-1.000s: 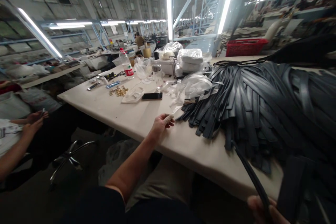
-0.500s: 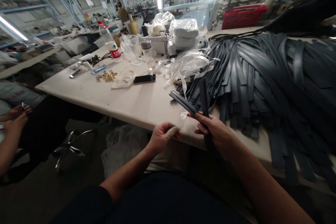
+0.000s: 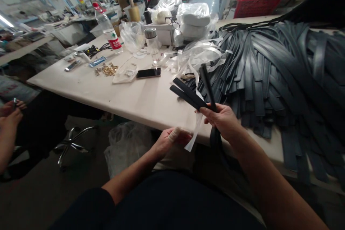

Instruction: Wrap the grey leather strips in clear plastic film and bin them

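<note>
My right hand point(image 3: 222, 120) is closed around black straps point(image 3: 188, 95). Two flat ends fan out to the left, another part stands upright, and a looped length hangs below the fist. A thin white strip point(image 3: 196, 129) passes behind the straps and dangles beside that hand, its lower end loose. My left hand point(image 3: 171, 139) is by the table edge, with tape around its thumb. Its fingertips are blurred close to the strip; whether they touch it I cannot tell. To the right a big pile of dark straps point(image 3: 269, 64) droops over the edge.
On the table point(image 3: 129, 104) are a phone point(image 3: 148, 73), brass-coloured small parts point(image 3: 109, 70), a glass jar point(image 3: 153, 46), a red-labelled bottle point(image 3: 111, 36) and tangled white strips point(image 3: 196, 54). A red basket point(image 3: 260, 3) stands behind. At left, another person's hands point(image 3: 12, 115) hold a small object.
The straps in my right hand have risen slightly and their ends have spread apart. The white strip now hangs long beside them. The camera view has shifted a little.
</note>
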A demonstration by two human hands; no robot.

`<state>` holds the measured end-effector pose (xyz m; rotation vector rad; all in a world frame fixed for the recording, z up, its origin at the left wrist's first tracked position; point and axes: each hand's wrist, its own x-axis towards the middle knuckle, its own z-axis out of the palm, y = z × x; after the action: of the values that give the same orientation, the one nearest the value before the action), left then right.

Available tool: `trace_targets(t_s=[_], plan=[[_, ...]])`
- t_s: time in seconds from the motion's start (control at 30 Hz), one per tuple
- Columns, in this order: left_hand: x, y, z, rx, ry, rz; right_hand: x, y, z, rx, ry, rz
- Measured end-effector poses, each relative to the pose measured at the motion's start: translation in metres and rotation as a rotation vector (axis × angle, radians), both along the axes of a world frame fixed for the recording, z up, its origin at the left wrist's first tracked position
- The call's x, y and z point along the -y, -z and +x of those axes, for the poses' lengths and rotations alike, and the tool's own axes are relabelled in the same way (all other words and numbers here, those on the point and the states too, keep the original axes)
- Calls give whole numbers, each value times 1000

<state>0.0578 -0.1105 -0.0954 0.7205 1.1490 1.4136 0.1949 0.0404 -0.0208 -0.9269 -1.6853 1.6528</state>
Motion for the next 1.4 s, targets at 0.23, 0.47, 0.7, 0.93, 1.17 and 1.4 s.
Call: trace_targets(t_s=[0.23,0.47,0.7,0.93,1.17,1.4], plan=[[-24,-28,-2,28,6,35,18,1,-6,158,-137,149],[-32,-29,0,37,31,11,17,8,-3,159,-154,201],[-31,-14,4,74,279,-10,18,7,-4,177,-125,254],[-21,-10,6,-84,448,-93,14,11,0,178,-101,242],[-10,-15,-11,-93,667,-118,14,9,3,163,-93,226],[-14,-15,-2,-199,493,-97,12,11,13,139,-42,160]])
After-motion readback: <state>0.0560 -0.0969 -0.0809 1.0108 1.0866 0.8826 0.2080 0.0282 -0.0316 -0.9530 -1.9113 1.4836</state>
